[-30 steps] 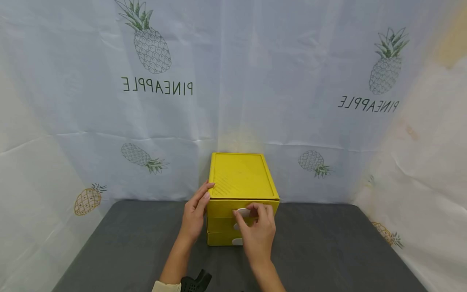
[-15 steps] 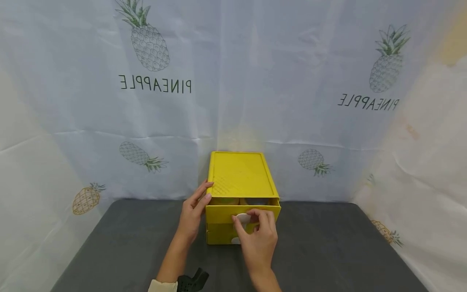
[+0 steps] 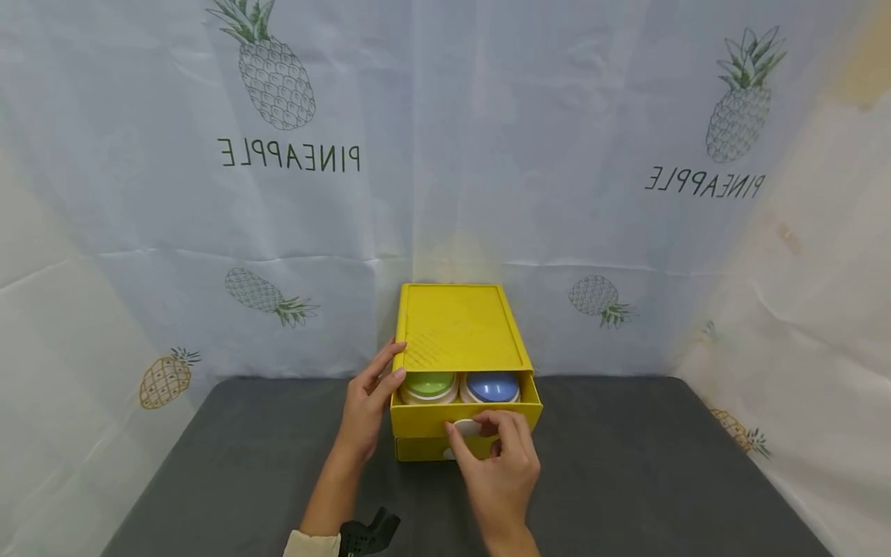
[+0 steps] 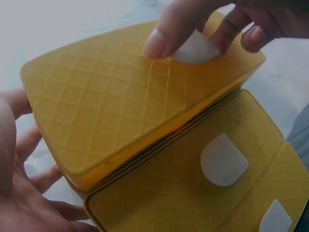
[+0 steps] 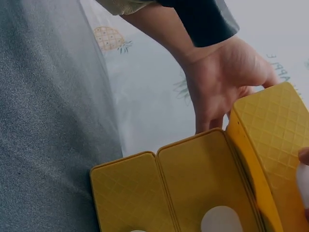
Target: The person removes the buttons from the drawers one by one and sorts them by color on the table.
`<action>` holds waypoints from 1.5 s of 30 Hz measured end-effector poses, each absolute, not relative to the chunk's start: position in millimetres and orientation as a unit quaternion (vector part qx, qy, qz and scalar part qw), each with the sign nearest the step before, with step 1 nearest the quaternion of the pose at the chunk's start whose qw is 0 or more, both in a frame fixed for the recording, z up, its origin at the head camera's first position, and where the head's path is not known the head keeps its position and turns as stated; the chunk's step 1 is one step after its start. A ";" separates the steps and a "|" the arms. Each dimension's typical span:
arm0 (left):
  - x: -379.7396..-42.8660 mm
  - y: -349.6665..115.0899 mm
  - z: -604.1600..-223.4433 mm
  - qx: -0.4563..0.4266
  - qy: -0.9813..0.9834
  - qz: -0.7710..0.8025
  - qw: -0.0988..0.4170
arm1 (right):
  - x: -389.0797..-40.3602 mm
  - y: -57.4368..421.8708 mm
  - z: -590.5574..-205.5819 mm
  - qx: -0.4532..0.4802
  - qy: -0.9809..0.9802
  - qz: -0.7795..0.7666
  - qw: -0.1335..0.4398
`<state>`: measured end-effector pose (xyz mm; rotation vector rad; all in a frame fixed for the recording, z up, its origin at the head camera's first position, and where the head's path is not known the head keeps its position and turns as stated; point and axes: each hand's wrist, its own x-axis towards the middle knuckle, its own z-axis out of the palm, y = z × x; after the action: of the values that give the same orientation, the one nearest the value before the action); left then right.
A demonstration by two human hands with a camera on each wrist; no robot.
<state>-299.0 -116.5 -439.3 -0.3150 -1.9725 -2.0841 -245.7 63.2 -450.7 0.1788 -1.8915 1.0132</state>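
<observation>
A yellow box of stacked drawers [image 3: 459, 329] stands on the table, its top drawer [image 3: 418, 420] pulled partly out. Inside that drawer show a round green lid [image 3: 428, 384] and a round blue lid [image 3: 493, 387], side by side. My right hand [image 3: 503, 472] pinches the drawer's white knob [image 3: 467, 427] between thumb and fingers; the same knob [image 4: 195, 48] appears in the left wrist view. Against the box's left side rests my left hand [image 3: 365, 414], fingers extended along it, thumb at the front corner. In the left wrist view the lower drawers [image 4: 159, 183] are closed.
The dark grey table [image 3: 244, 464] stretches to both sides of the box. Behind it hangs a pale curtain [image 3: 452, 155] printed with pineapples. Lower drawers carry white knobs, one of them [image 4: 224, 162] just beneath the opened drawer.
The top drawer has slid out toward me, bringing the green and blue lids into view. My right hand has moved back with the knob, while the left hand has kept its place on the box.
</observation>
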 end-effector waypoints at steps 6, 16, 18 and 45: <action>-300.1 -116.0 -439.1 -0.112 -0.678 -0.717 0.121 | -234.2 63.6 -449.0 0.060 -0.778 0.423 0.461; -301.6 -114.2 -438.0 -0.104 -0.689 -0.705 0.133 | -220.2 66.2 -449.8 0.071 -0.778 0.413 0.468; -301.3 -113.0 -438.6 -0.110 -0.688 -0.706 0.130 | -217.6 67.6 -450.4 0.071 -0.779 0.412 0.467; -287.5 -121.6 -440.9 -0.213 -0.705 -0.668 0.107 | -193.8 76.5 -454.2 0.125 -0.754 0.409 0.498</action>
<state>-287.5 -121.6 -440.9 -0.6266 -2.0738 -1.9678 -193.8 76.5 -454.2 0.3020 -1.8258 0.9894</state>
